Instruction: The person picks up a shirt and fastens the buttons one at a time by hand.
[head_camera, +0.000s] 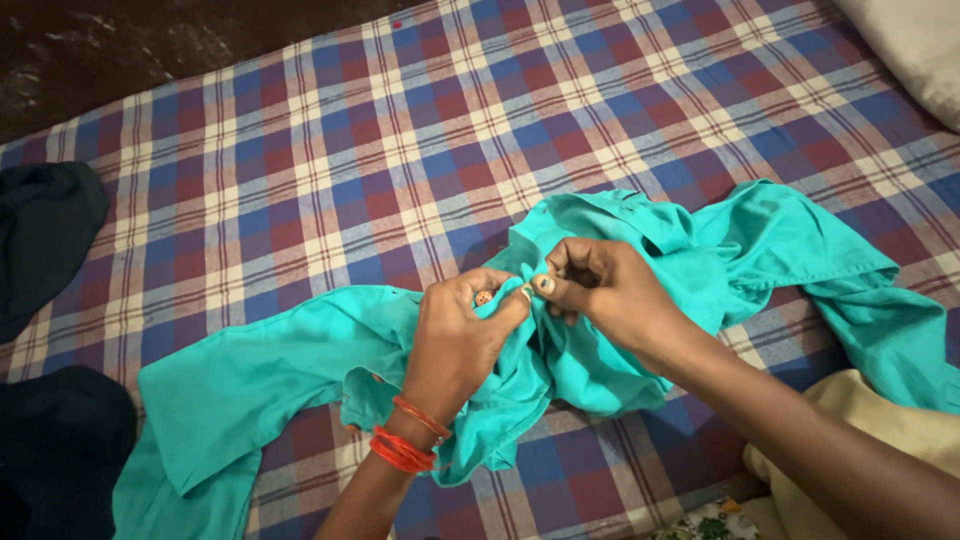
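Observation:
A teal shirt (280, 370) lies crumpled and spread across a plaid bedsheet (400, 150). My left hand (460, 335), with red bangles at the wrist, pinches a fold of the shirt near its middle. My right hand (605, 285) meets it from the right, fingertips closed on the same bunched bit of teal cloth. The fingertips of both hands touch at the fold. What lies between the fingers is too small to tell.
Dark garments lie at the left edge (45, 240) and lower left (55, 450). A cream cloth (900, 420) sits at the lower right and a pale pillow (915, 45) at the top right. Dark floor (120, 40) shows beyond the bed's far edge.

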